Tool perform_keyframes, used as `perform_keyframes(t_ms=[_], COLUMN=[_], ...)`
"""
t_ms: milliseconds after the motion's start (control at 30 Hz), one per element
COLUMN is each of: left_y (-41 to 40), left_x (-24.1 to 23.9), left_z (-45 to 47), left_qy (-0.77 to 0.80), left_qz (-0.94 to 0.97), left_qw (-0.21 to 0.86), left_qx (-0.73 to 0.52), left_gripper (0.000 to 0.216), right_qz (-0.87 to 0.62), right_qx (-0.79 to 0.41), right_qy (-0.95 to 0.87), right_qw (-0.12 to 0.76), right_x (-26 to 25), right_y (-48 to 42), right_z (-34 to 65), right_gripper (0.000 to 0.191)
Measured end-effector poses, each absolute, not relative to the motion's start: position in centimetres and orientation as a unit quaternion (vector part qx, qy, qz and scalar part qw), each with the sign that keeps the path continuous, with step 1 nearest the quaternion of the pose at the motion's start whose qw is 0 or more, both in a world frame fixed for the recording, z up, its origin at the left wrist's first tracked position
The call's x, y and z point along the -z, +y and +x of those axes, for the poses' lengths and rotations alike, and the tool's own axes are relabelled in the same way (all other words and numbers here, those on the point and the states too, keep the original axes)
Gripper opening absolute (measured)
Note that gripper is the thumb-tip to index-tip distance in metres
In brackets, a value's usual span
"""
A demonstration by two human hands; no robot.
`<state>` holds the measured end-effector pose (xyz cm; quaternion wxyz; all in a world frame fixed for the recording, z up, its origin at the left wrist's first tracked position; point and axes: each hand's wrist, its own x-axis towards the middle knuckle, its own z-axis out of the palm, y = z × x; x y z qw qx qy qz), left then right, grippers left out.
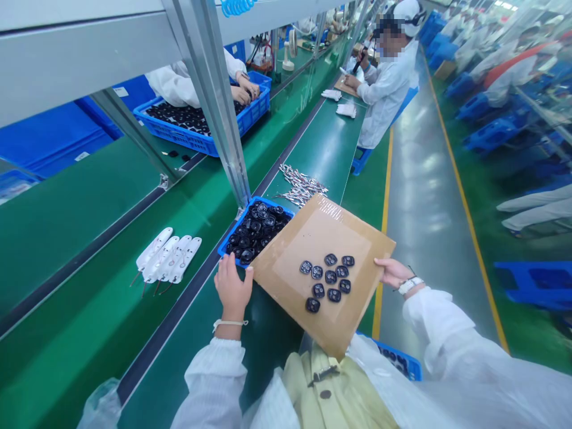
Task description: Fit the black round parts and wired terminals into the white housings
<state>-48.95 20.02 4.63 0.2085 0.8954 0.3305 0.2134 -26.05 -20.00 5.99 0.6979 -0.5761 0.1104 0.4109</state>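
Observation:
A brown cardboard sheet (286,280) is tilted in front of me, with several dark button-like plastic parts (325,283) lying in a cluster on it. My right hand (393,273) grips its right corner. My left hand (233,287) is at its left edge, thumb against the board, beside the corner of a blue plastic tray (250,210). That tray is full of similar dark parts (257,232), and the sheet overlaps its near corner.
Green workbench belts run ahead. White wired parts (167,256) and a pile of metal strips (300,185) lie on them. Aluminium uprights (205,89) divide the bench. A co-worker's hands (245,89) work at a blue crate across it. Another blue tray (402,360) sits below the sheet.

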Motion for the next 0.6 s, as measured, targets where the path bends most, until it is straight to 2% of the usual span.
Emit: perform_keyframes(t_ms=[300,600], left_y=[18.7,16.9], left_x=[-4.7,-5.0], left_z=[-50.9,-49.8], left_qy=[0.367,0.347], left_qz=[0.858,0.851], left_qw=[0.280,0.328], left_qx=[-0.225,-0.221], left_gripper=[0.058,0.058], right_qz=[-0.578,-0.535], right_qx=[-0.315,-0.228], right_qy=[0.112,0.112], right_qw=[0.744,0.805], right_x=[-7.1,-8.2], right_y=[-19.6,-13.7], right_z=[-26.1,-25.0], right_gripper=[0.034,0.034])
